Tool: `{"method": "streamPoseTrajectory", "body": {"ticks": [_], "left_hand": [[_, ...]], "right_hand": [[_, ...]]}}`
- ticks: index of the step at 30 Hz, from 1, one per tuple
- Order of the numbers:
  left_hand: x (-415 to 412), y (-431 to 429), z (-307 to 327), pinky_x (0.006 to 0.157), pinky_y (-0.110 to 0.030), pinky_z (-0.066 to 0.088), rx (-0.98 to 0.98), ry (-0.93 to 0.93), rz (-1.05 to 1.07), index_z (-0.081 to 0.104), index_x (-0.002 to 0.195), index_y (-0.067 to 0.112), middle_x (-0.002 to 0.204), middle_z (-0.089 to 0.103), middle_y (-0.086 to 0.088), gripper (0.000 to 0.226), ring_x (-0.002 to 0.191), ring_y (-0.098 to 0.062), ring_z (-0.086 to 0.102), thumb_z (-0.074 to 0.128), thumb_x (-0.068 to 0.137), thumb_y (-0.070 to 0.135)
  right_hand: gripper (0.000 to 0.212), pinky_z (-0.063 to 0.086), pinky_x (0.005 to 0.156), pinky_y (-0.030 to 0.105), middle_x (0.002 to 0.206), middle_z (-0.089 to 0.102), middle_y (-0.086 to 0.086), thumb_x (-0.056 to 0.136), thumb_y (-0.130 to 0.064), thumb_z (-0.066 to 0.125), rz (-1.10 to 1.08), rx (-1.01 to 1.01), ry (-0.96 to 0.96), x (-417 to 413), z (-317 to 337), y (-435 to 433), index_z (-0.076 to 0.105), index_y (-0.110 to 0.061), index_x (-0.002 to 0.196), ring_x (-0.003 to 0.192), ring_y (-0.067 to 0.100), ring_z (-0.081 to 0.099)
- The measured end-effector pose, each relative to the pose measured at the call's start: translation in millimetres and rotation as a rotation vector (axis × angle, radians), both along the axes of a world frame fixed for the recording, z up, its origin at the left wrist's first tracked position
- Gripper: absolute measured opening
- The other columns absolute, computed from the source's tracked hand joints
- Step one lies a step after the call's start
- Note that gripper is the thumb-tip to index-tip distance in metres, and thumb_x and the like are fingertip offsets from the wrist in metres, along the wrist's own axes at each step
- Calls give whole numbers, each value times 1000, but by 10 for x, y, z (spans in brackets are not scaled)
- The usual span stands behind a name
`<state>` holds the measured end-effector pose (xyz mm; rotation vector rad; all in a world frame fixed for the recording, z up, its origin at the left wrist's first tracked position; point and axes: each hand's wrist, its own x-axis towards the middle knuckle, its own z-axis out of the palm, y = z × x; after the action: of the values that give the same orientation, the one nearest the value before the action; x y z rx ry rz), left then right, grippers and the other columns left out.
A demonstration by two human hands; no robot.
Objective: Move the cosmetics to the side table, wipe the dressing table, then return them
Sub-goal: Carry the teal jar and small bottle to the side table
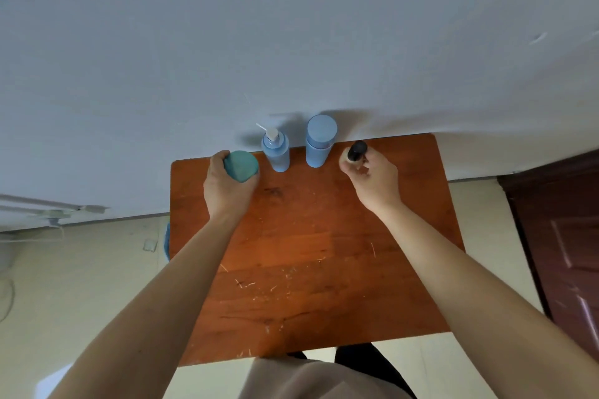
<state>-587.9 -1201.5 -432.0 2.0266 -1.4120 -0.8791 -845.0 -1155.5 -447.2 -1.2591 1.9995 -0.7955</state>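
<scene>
A reddish-brown wooden table (308,269) stands against a pale wall. My left hand (227,186) grips a teal-capped jar (241,166) at the table's back left. My right hand (372,176) pinches a small black-capped bottle (356,151) at the back right. Between my hands stand a light blue pump bottle (276,152) and a light blue bottle with a wide round cap (320,142), both upright near the wall.
The tabletop shows scratches and pale marks toward its front. A dark brown door (564,236) is on the right. Cream floor tiles (81,285) lie left of the table, with a blue object (167,241) just past the table's left edge.
</scene>
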Motion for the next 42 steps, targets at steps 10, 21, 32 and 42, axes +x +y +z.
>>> {"method": "streamPoseTrajectory", "body": {"ticks": [10, 21, 32, 42], "left_hand": [[-17, -44, -252, 87, -25, 45, -23, -25, 17, 48, 132, 19, 123, 59, 0, 69, 110, -15, 54, 80, 76, 42], [30, -85, -267, 101, -31, 35, 24, -143, -130, 28, 149, 22, 149, 36, -6, 86, 135, -24, 36, 76, 80, 41], [246, 109, 828, 119, -57, 2, -361, -602, -398, 9, 155, 23, 163, -1, -11, 66, 150, -29, -5, 25, 100, 55], [10, 195, 1775, 114, -63, 0, -659, -650, -632, 5, 156, 26, 163, -6, -12, 75, 149, -35, -7, 28, 95, 63]], "right_hand": [[23, 57, 85, 34, 103, 69, 0, 95, -34, 63, 85, -73, 68, -44, -275, -111, 64, -15, 109, 95, 16, 67], [69, 50, 99, 37, 138, 56, -1, 89, -41, 67, 95, 62, 155, -24, -292, -122, 35, -21, 147, 126, 20, 54], [61, 20, 121, 50, 163, 12, 17, 104, -48, 24, 119, -127, 660, -156, 774, 228, 18, -18, 156, 150, 32, 16], [74, 1, 121, 57, 164, -9, 15, 98, -66, 22, -113, -212, 924, -271, 1759, 987, 7, -25, 158, 151, 33, -9]]}}
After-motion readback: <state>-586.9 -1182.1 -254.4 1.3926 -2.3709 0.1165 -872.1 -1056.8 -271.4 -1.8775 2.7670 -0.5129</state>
